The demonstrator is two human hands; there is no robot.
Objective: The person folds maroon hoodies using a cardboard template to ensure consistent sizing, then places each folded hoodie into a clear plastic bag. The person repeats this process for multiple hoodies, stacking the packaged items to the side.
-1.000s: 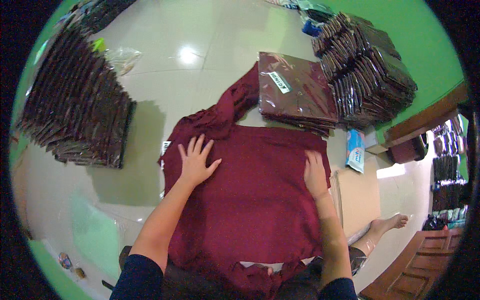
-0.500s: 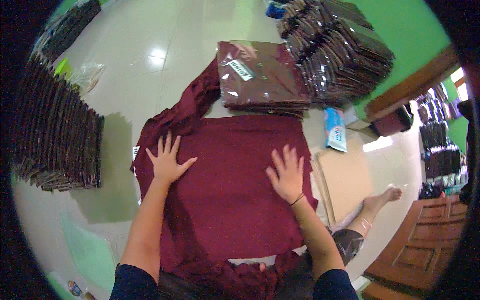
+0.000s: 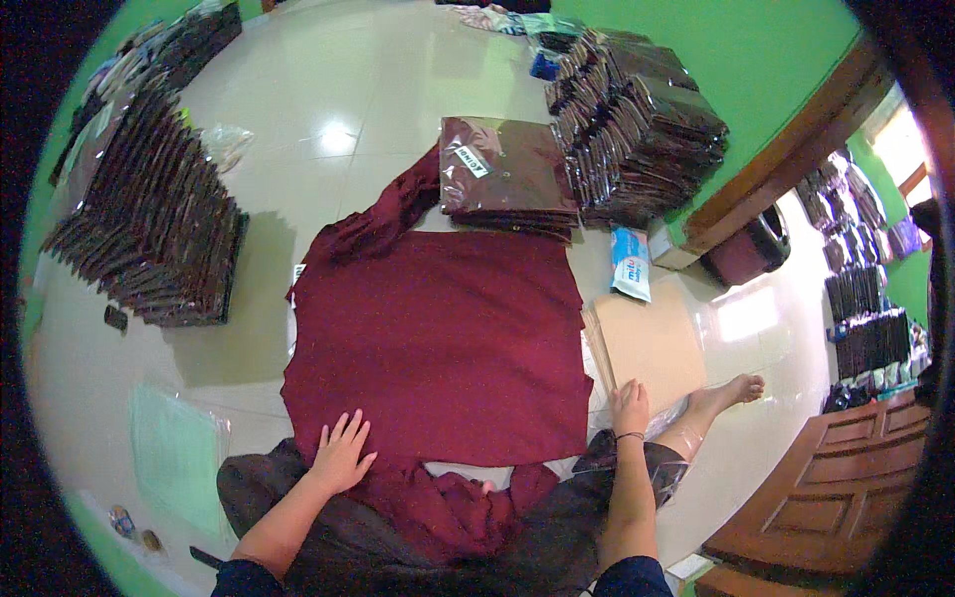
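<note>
A maroon long-sleeved garment (image 3: 448, 338) lies spread on the floor before me, its far sleeve slanting up to the packed garments and its near part bunched by my lap. My left hand (image 3: 341, 454) rests on its near left part with fingers spread, holding nothing. To the right, my right hand (image 3: 630, 406) touches the near edge of a stack of tan cardboard sheets (image 3: 652, 333); its fingers lie on top, fairly close together. Beyond the garment sits a small pile of folded brown garments in clear plastic bags (image 3: 517, 179).
Tall stacks of bagged dark garments stand at left (image 3: 159, 219) and far right (image 3: 647, 139). A blue and white wipes pack (image 3: 630, 264) lies beyond the cardboard. Pale green plastic sheets (image 3: 179, 453) lie at left. A wooden door (image 3: 846, 488) is at lower right; my bare foot (image 3: 738, 390) extends rightward.
Both hands have left the middle of the garment. My left hand has slid back toward me; my right has moved right and nearer, onto the cardboard. The view has shifted.
</note>
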